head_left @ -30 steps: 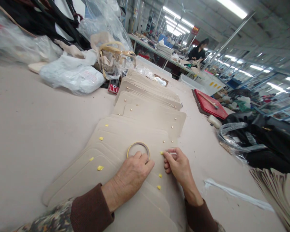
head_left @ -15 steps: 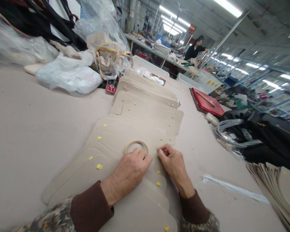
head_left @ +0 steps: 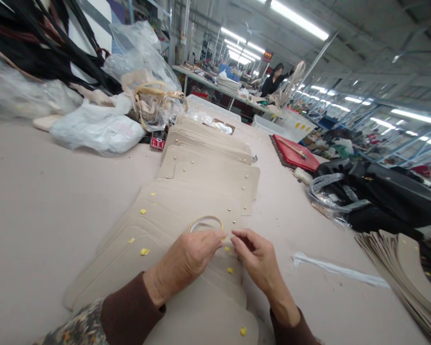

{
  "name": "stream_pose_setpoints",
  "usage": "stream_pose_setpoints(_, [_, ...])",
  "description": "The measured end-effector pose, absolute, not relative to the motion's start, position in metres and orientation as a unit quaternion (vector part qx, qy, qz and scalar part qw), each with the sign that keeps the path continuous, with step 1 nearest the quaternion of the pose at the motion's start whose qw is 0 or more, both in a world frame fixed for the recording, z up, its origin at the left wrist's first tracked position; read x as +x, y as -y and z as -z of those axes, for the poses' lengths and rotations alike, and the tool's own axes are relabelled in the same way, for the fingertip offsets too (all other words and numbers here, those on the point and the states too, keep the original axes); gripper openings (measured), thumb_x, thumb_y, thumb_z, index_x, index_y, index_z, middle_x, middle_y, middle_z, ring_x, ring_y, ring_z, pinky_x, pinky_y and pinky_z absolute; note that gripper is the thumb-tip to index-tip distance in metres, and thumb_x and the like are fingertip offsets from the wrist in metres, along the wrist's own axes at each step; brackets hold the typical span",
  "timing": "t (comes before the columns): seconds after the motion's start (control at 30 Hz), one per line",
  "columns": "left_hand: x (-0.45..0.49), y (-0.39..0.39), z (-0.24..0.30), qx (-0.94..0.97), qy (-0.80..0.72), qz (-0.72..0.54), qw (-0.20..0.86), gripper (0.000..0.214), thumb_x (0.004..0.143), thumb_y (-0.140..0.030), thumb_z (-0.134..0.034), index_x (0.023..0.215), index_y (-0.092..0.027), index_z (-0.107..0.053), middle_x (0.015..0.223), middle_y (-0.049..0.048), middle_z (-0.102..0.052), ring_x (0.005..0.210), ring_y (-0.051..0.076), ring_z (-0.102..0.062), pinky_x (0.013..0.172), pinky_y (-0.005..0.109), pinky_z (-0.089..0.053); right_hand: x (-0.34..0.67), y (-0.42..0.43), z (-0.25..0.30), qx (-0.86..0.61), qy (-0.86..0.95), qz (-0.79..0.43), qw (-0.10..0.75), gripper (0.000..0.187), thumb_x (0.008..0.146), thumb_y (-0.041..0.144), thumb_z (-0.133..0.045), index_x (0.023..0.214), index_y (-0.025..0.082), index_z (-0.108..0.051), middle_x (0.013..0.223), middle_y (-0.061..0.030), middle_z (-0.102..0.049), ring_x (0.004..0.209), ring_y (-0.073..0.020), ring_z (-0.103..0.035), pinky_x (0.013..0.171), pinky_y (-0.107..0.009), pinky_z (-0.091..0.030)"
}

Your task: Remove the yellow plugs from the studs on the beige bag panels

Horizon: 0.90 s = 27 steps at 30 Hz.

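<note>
My left hand [head_left: 192, 254] is closed round a narrow roll of yellow tape [head_left: 206, 219], whose upper rim shows above the fingers. Close to its right, my right hand [head_left: 256, 254] has thumb and forefinger pinched together; whatever may be between them is too small to make out. Both hands hover over overlapping beige panels [head_left: 118, 273], some bearing small yellow tape pieces [head_left: 144, 251]. Beyond them lie more beige panels with metal rivets [head_left: 215, 175], fanned in a stack.
Plastic-wrapped bundles [head_left: 96, 127] and a red phone-like device [head_left: 158, 140] lie at the back left. On the right are a red pad [head_left: 294, 153] with a stick on it, a black bag [head_left: 391, 191], a white strip [head_left: 339, 270] and stacked beige pieces [head_left: 391, 268]. A person [head_left: 273, 81] stands far off.
The camera view has shifted a little. My left hand has turned, its fingers now stretched toward the right hand, and the tape roll is tilted flatter. My right hand has come close to the left fingertips.
</note>
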<state>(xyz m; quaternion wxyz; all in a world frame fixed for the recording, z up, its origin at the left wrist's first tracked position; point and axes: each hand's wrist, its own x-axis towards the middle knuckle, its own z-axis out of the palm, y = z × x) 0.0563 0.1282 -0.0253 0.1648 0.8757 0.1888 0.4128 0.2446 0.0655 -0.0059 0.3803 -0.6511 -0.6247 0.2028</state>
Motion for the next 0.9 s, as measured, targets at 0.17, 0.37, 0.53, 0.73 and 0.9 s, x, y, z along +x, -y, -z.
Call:
stream_pose_setpoints(0.17, [0.056, -0.123, 0.024, 0.895, -0.183, -0.379, 0.145, 0.048, 0.099, -0.017, -0.043, 0.144, -0.012, -0.029, 0.108, 0.0105, -0.07, 0.094, 0.016, -0.07, 0.079, 0.027, -0.059, 0.235, -0.058, -0.007, -0.548, 0.702, -0.171, 0.422, 0.018, 0.091, 0.018, -0.053, 0.103, 0.022, -0.067, 0.09, -0.0054, -0.069, 0.08, -0.0174, -0.063, 0.072, -0.029, -0.051])
stream_pose_setpoints(0.37, [0.057, -0.116, 0.022, 0.903, -0.186, -0.372, 0.104, 0.042, 0.1, -0.02, -0.042, 0.139, -0.008, -0.033, 0.094, 0.0086, -0.071, 0.082, 0.017, -0.071, 0.069, 0.027, -0.059, 0.231, -0.055, -0.007, -0.538, 0.73, -0.137, 0.399, 0.018, 0.09, 0.012, -0.05, 0.091, 0.021, -0.066, 0.082, -0.0045, -0.068, 0.075, -0.0158, -0.063, 0.07, -0.028, -0.05])
stream_pose_setpoints(0.53, [0.056, -0.113, 0.016, 0.905, -0.194, -0.349, 0.148, 0.021, 0.1, -0.02, -0.04, 0.117, -0.015, -0.051, 0.089, 0.0048, -0.069, 0.08, 0.015, -0.068, 0.07, 0.024, -0.056, 0.226, -0.049, 0.003, -0.546, 0.737, -0.029, 0.398, 0.02, 0.085, 0.01, -0.05, 0.082, 0.021, -0.065, 0.07, -0.0027, -0.066, 0.064, -0.015, -0.061, 0.062, -0.026, -0.049])
stream_pose_setpoints(0.73, [0.059, -0.111, 0.005, 0.903, -0.217, -0.331, 0.167, 0.023, 0.099, -0.018, -0.037, 0.084, -0.018, -0.054, 0.071, -0.0007, -0.057, 0.064, 0.013, -0.057, 0.058, 0.023, -0.046, 0.213, -0.046, 0.001, -0.618, 0.594, -0.154, 0.491, 0.012, 0.08, 0.017, -0.058, 0.073, 0.02, -0.068, 0.059, 0.0003, -0.065, 0.05, -0.0122, -0.059, 0.051, -0.023, -0.048])
stream_pose_setpoints(0.9, [0.069, -0.113, -0.008, 0.898, -0.189, -0.382, 0.112, 0.019, 0.097, -0.014, -0.039, 0.084, -0.018, -0.052, 0.07, -0.002, -0.055, 0.063, 0.013, -0.054, 0.058, 0.024, -0.042, 0.23, -0.063, 0.006, -0.632, 0.373, -0.374, 0.567, 0.019, 0.071, 0.034, -0.071, 0.068, 0.017, -0.065, 0.051, 0.0016, -0.063, 0.043, -0.0127, -0.058, 0.046, -0.024, -0.051])
